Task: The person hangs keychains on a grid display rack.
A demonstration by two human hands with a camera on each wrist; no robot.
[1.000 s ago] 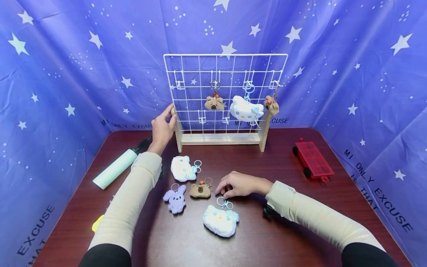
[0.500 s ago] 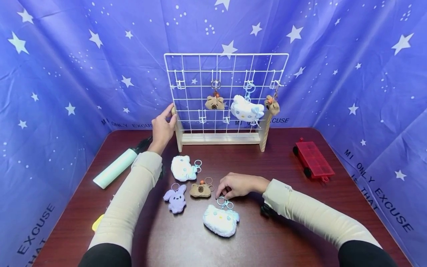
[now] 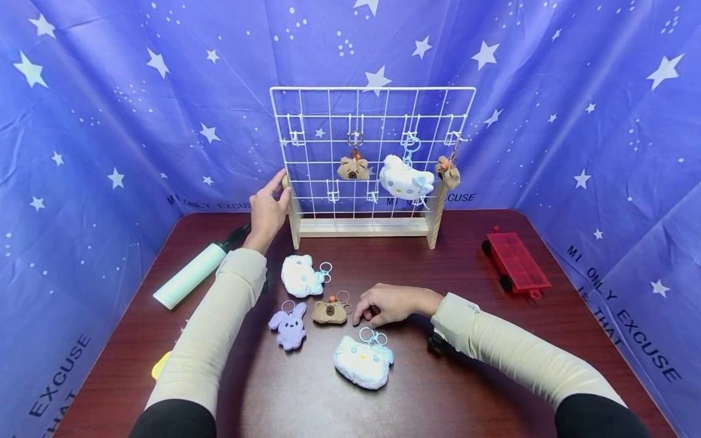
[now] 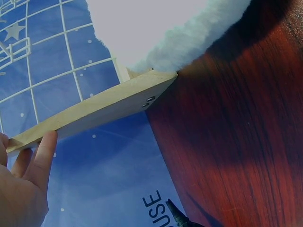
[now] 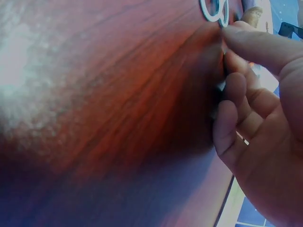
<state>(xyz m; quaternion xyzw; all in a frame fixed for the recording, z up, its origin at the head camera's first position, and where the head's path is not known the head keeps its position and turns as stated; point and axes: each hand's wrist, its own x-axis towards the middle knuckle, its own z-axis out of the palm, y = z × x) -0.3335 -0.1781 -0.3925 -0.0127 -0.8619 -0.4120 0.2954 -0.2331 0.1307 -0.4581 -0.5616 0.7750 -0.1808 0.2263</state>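
Two grips in play, and the right grip [image 3: 393, 303] is down by the surface [image 3: 454, 389], fingers loosely bent, thumb and forefinger apart, nothing visibly pinched! Just beside those fingertips, round toward four o'clock, are the pale blue rings [image 3: 373, 336] of the white plush keychain [image 3: 362, 362], its body lying face up at about seven o'clock from the grip; whether the thumb touches a ring, I cannot tell. Up at ten o'clock the left grip [image 3: 268, 210] is clamped on the wooden upright [image 4: 94, 106] of the wire rack [image 3: 362, 227], a sensible brace, best kept firm without pulling the stand askew. Watch the brown plush keychain [image 3: 330, 312], toward nine o'clock, its own rings near the same fingertips: a careless sweep could catch those, I'd say. The tidy way, to my eye, is thumb and forefinger on one blue ring's far edge, tipping it up before any weight comes on, and letting that soft body hang freely below
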